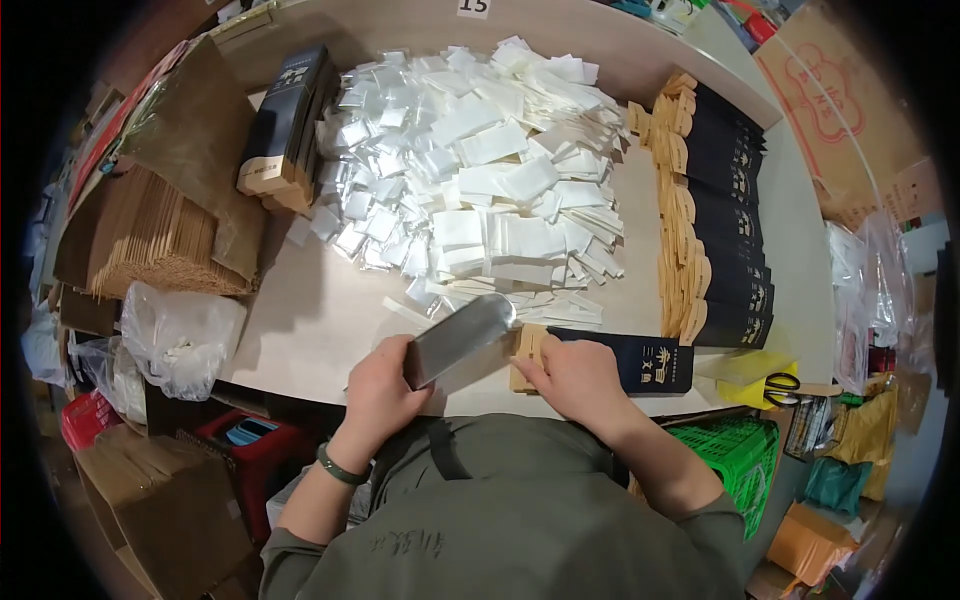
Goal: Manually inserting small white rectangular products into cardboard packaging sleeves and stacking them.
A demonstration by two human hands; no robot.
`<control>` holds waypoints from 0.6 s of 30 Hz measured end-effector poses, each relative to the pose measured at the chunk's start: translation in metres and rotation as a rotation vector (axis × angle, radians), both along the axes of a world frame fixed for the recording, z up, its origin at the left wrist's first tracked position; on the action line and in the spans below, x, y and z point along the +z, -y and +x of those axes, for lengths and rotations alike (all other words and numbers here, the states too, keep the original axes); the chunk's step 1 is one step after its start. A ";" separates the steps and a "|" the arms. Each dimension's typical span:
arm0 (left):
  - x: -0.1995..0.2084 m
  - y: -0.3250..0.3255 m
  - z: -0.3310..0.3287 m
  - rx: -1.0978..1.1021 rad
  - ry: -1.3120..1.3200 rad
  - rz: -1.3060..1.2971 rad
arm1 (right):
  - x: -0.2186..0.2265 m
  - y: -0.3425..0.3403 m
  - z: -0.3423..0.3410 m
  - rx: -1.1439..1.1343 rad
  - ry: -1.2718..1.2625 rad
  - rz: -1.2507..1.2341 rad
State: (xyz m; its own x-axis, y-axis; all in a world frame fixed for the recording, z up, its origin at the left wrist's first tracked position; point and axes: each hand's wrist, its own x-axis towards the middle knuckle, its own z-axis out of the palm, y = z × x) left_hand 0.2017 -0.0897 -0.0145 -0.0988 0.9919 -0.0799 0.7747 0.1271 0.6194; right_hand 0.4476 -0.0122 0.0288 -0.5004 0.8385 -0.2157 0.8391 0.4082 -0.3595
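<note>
My left hand (382, 390) is closed round one end of a long, shiny silver piece (465, 340) with a rounded tip, tilted up to the right; I cannot tell if it is a tin or a foil pack. A dark blue carton sleeve (650, 362) with a tan end lies at the table's front edge. Over its tan end my right hand (577, 375) is closed, thumb and fingers gripping it. Just beyond both hands spreads a heap of flat white packets (500, 180), with small clear sachets (375, 165) on its left side.
Overlapping dark blue and tan sleeves (720, 220) line the table's right side. Another stack of them (290, 130) stands at the back left, beside a carton of brown cardboard pieces (160, 230). Scissors (780, 388) lie at the right edge, above a green crate (735, 460).
</note>
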 end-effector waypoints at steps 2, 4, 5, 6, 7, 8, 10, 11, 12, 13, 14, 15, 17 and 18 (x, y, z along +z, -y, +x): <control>-0.004 -0.003 0.007 -0.108 0.016 0.101 | -0.006 -0.002 -0.009 -0.015 0.121 -0.038; 0.002 -0.003 0.008 -0.132 0.054 0.051 | -0.020 -0.002 -0.013 -0.082 -0.111 0.047; 0.004 -0.003 0.003 -0.174 -0.005 -0.011 | -0.022 -0.005 -0.012 -0.082 -0.110 0.049; 0.006 -0.002 -0.002 -0.213 -0.064 -0.073 | -0.024 -0.009 -0.010 -0.093 -0.143 -0.005; 0.009 -0.001 -0.009 -0.206 -0.068 -0.072 | -0.025 -0.012 -0.012 -0.099 -0.180 -0.061; 0.014 0.001 -0.017 -0.300 -0.100 -0.094 | -0.025 -0.012 -0.015 -0.090 -0.185 -0.060; 0.019 0.004 -0.020 -0.367 -0.144 -0.126 | -0.024 -0.004 -0.027 -0.055 -0.231 -0.099; 0.019 -0.003 -0.014 -0.423 -0.111 -0.069 | -0.018 0.003 -0.038 -0.036 -0.220 -0.119; 0.018 -0.010 -0.009 -0.479 -0.081 -0.011 | -0.019 0.009 -0.041 -0.004 -0.234 -0.121; 0.015 -0.020 -0.010 -0.539 0.029 -0.023 | -0.019 0.009 -0.041 0.019 -0.299 -0.125; 0.016 -0.026 -0.020 -0.509 0.007 -0.014 | -0.019 0.003 -0.040 0.049 -0.364 -0.128; 0.018 -0.031 -0.031 -0.463 -0.029 0.119 | -0.013 -0.010 -0.030 0.022 -0.389 -0.096; 0.013 -0.042 -0.065 -0.246 -0.129 0.210 | -0.007 -0.042 0.004 -0.088 -0.382 -0.022; 0.009 -0.048 -0.089 -0.072 -0.188 0.166 | -0.005 -0.058 0.021 -0.170 -0.351 0.020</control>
State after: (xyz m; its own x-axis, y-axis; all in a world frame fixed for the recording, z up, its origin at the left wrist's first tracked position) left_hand 0.1131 -0.0420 -0.0052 -0.0250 0.9949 0.0976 0.8818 -0.0240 0.4711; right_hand 0.4681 0.0458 0.0239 -0.3942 0.9182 -0.0385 0.7227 0.2839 -0.6301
